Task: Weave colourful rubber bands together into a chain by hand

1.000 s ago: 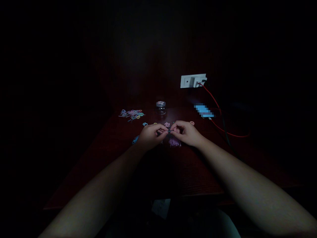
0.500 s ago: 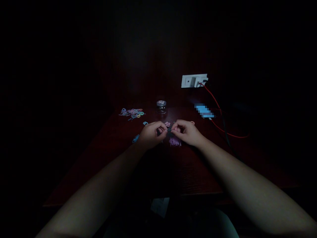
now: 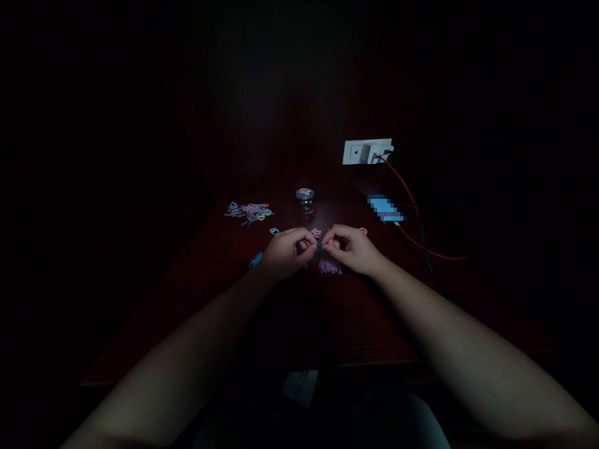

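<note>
In the middle of the view, my left hand point(image 3: 291, 252) and my right hand point(image 3: 349, 248) face each other, fingertips nearly meeting. Both pinch the ends of a thin pale strand point(image 3: 319, 245), which spans the small gap between them; its kind is too small to make out. Just beyond the fingertips lies a small bunch of pink bands point(image 3: 316, 232). A purple pile of small bands point(image 3: 330, 267) sits on the table below my right hand. Blue bands point(image 3: 256, 259) lie left of my left hand, partly covered by it.
A mixed heap of coloured bands point(image 3: 250, 212) lies at the back left of the dark red table point(image 3: 187, 293). Behind my hands stands a clear lidded jar point(image 3: 305, 201). To the right are a blurred-out phone point(image 3: 385, 208), a red cable point(image 3: 435, 254) and a wall socket point(image 3: 355, 153).
Both hands keep their pinch on the strand, with only a tiny shift of the fingertips. The whole view has moved very slightly; the things on the table stay where they were.
</note>
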A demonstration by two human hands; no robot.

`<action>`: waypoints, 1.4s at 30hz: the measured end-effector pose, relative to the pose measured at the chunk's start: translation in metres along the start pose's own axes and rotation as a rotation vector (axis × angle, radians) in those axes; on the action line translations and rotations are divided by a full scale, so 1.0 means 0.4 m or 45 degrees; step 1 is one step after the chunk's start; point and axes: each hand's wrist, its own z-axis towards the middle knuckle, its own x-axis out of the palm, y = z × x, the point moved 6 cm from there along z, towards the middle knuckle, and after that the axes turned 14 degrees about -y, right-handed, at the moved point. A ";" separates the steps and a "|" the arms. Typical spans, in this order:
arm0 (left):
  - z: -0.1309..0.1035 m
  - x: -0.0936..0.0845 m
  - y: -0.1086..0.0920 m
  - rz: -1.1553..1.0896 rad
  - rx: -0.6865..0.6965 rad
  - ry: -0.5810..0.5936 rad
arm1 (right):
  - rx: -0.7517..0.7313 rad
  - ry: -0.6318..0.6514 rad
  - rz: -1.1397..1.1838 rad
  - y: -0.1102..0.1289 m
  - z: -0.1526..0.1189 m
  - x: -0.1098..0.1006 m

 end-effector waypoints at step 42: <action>0.002 -0.004 0.013 0.027 -0.003 0.008 | -0.009 0.003 -0.080 -0.012 -0.001 -0.005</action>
